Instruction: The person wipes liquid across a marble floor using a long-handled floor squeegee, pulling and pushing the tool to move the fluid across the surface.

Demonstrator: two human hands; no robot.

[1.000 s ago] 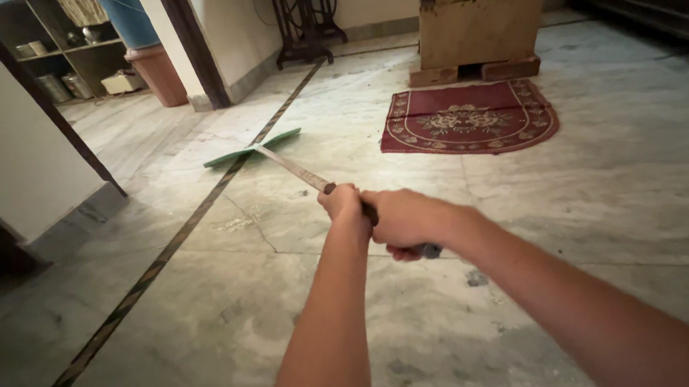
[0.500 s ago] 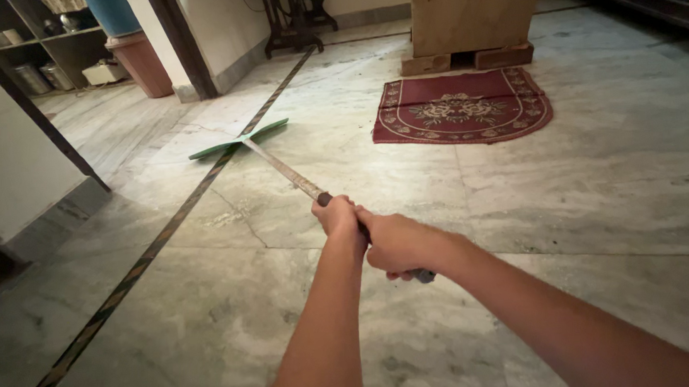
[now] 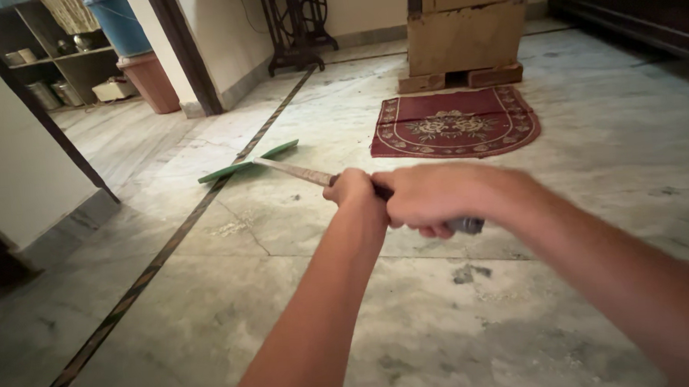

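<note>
Both hands, left [image 3: 352, 189] ahead of right [image 3: 430, 201], wrap fingers tight round the wiper's handle [image 3: 293, 171]; its green blade [image 3: 248, 161] lies far left on the floor [image 3: 443, 321]. Best kept flat, pressure even.

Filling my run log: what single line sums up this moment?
left hand + right hand: gripping wiper handle | green blade: on marble floor

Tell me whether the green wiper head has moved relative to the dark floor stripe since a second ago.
Cannot tell for sure: the green wiper head crosses the dark floor stripe at about the same spot; the camera itself shifted.
</note>
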